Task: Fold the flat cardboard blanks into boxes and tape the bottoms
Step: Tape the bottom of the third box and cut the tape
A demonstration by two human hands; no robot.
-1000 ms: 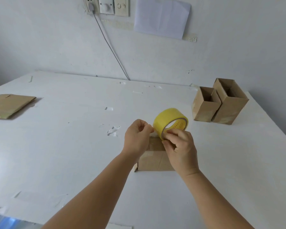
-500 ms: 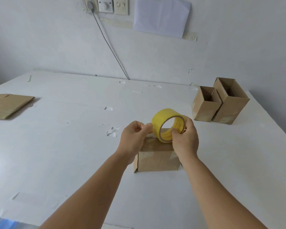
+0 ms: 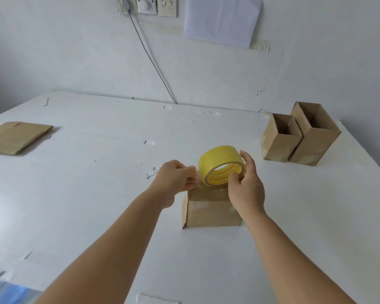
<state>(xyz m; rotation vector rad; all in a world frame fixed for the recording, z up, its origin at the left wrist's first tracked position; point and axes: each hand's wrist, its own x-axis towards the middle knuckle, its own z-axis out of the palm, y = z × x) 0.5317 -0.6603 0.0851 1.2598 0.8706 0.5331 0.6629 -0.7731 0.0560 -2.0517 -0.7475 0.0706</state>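
Note:
A small folded cardboard box [image 3: 208,210] stands on the white table [image 3: 97,194] in the middle, its closed flaps facing up. A yellow roll of tape [image 3: 219,164] rests on edge on the box's top. My right hand [image 3: 245,183] grips the roll, thumb in the core and fingers over the far side. My left hand [image 3: 176,177] pinches the tape's loose end at the roll's left side, just above the box's left top edge. A stack of flat cardboard blanks [image 3: 15,137] lies at the far left.
Two finished open-topped boxes [image 3: 281,140] [image 3: 314,137] stand side by side at the back right near the table's edge. Scraps of clear tape [image 3: 151,172] dot the tabletop. A cable [image 3: 151,60] runs down the wall from a socket.
My right hand turned its grip on the roll, thumb now inside the core. The roll dropped slightly onto the box top. My left hand stayed pinching the tape end.

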